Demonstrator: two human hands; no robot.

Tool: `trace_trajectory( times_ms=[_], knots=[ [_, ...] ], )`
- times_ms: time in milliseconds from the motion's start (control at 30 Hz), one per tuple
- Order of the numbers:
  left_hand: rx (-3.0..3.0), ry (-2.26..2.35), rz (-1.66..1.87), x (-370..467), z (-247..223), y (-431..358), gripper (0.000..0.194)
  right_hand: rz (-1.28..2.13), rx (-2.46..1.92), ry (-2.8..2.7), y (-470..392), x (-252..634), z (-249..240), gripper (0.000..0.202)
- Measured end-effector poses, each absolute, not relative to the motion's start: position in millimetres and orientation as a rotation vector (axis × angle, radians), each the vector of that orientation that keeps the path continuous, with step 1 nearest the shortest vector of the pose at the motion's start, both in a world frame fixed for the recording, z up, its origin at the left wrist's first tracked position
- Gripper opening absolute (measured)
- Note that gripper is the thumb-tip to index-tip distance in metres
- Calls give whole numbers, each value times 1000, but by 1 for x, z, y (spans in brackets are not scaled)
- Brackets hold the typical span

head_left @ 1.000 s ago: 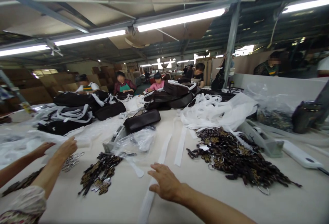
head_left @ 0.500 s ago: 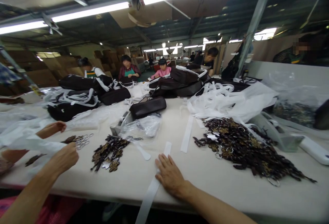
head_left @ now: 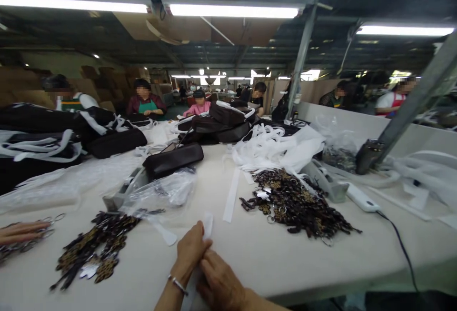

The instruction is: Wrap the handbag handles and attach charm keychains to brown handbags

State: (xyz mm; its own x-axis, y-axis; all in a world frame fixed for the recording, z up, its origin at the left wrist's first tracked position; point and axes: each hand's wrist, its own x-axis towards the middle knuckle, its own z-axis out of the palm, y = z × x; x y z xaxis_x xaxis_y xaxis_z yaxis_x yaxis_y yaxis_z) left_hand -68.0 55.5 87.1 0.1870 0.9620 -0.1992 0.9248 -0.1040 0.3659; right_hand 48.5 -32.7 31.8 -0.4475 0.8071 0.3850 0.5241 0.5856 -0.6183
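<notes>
My left hand (head_left: 191,246), with a bracelet at the wrist, is closed on a flat white strip (head_left: 208,225) near the front of the table. Just beside and below it, my right hand (head_left: 222,277) touches the left and has its fingers curled over the same strip. The strip's far end sticks out past my left hand, while its middle is hidden by both hands. To the left lies a small heap of dark key-ring charms (head_left: 96,249) with patterned flower shapes. A bigger heap of these charms (head_left: 303,206) lies to the right.
Another white strip (head_left: 232,196) lies ahead, near a pile of white straps (head_left: 278,146). A dark pouch (head_left: 173,159) rests on a tape dispenser (head_left: 123,189). Dark bags (head_left: 221,125) are stacked behind. At the left edge, a co-worker's hand (head_left: 23,232) touches metal rings. Several people sit beyond.
My left hand has come from the left to the strip beside my right hand. My right hand has gone from lying flat to curled fingers. The view has turned right.
</notes>
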Motion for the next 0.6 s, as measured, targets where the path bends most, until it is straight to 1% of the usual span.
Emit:
trace_trajectory(
  times_ms=[133,200,267,367,433,533,567,600],
  knots=[
    [2105,1747,203,-66,79,42,4,532,-965,-2234,-26,65,13,26],
    [2062,1732,368,-65,72,38,6,514,-928,-2248,-19,86,13,18],
    [1888,1672,564,-64,62,41,11,467,-946,-2204,-10,114,22,18],
    [1507,1526,798,-59,48,55,16,356,-1052,-2100,8,159,50,28],
    [1319,1430,969,-53,40,70,28,285,-1143,-2028,23,183,69,33],
    [1223,1358,1156,-41,29,92,59,219,-1273,-1956,50,209,89,32],
    [1247,1383,1165,-37,25,98,62,211,-1317,-1944,59,215,93,31],
    [1301,1432,1151,-33,23,101,60,207,-1362,-1933,68,222,96,32]
  ],
)
